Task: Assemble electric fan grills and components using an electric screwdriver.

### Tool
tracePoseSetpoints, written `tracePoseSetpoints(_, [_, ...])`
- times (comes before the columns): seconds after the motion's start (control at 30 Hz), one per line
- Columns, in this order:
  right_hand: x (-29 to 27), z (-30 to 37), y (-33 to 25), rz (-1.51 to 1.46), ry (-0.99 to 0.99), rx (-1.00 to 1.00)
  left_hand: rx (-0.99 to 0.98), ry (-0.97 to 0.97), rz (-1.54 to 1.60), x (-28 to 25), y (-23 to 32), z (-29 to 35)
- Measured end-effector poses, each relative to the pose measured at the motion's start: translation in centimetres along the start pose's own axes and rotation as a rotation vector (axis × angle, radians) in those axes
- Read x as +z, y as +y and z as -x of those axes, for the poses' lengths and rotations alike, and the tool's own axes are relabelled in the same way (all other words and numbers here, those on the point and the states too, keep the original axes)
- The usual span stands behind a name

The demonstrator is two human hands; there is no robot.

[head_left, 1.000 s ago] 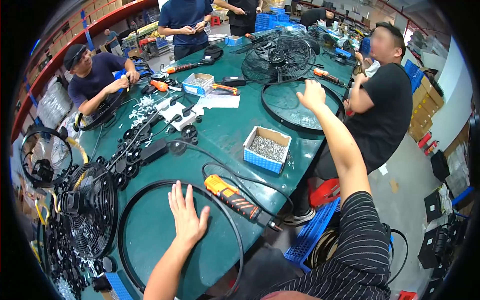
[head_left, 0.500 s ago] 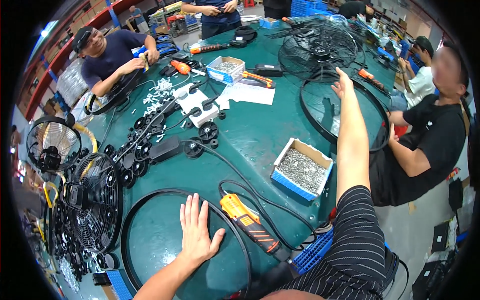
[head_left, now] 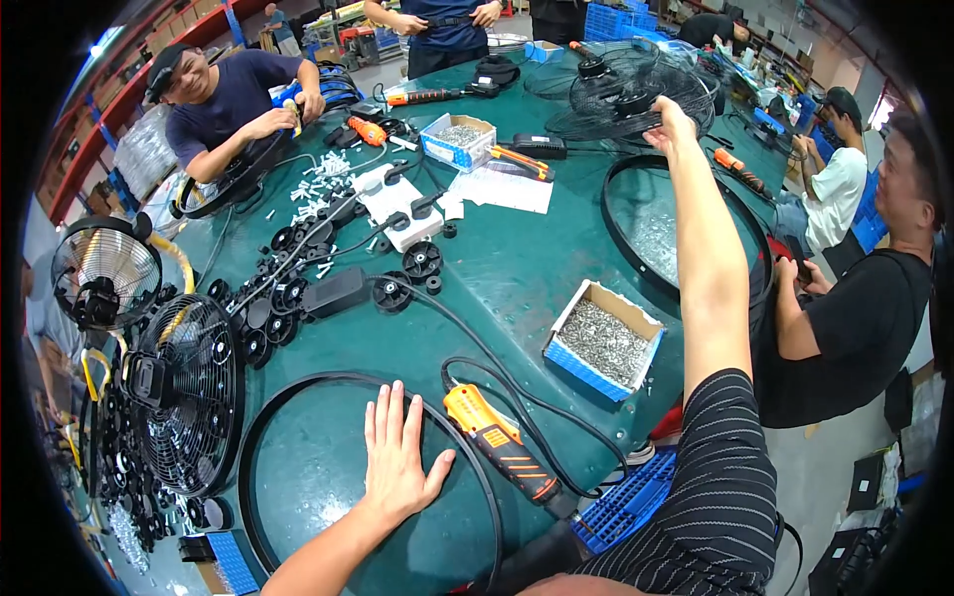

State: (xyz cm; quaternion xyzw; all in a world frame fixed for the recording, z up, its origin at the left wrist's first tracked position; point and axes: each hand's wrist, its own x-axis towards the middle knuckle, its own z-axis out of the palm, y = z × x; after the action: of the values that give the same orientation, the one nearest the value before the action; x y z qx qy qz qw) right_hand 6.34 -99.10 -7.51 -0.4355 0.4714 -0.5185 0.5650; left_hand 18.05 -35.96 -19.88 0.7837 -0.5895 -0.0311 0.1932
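My left hand (head_left: 402, 467) lies flat on the green table, fingers spread, within a thin black hoop (head_left: 260, 422); its fingertips are close to the hoop's far rim. An orange and black electric screwdriver (head_left: 502, 442) lies just right of that hoop. Stretched out to the far right, my right hand (head_left: 674, 127) has its fingers closed on the near edge of a black wire fan guard (head_left: 621, 124), among overlapping guards with dark hubs. A second black hoop (head_left: 621, 233) lies under and beside my right forearm.
An open box of small metal screws (head_left: 606, 338) stands near the right edge; another parts box (head_left: 457, 139) is farther back. Black castors (head_left: 422, 260), cables and a white power strip (head_left: 397, 209) crowd the left middle. Fans (head_left: 189, 397) stand at left. A co-worker (head_left: 845, 298) sits right.
My right hand has moved farther away and closed on the fan guard, which has shifted and tilted. My left hand stays flat in place. The co-worker at right has turned.
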Motion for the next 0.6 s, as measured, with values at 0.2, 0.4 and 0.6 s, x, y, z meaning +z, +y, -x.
tracePoseSetpoints(0.2, [-0.4,-0.3,3.9,-0.054,-0.094,0.203,0.015,0.068,0.009,-0.1,-0.1,0.0])
tracePoseSetpoints(0.4, [6.6,8.6,-1.1,-0.419,0.055,0.161,-0.005,0.12,0.019,-0.1,-0.8,0.3])
tracePoseSetpoints(0.6, [1.3,13.1,-6.3,-0.402,0.011,0.237,0.03,0.208,0.02,0.9,0.2,-0.1])
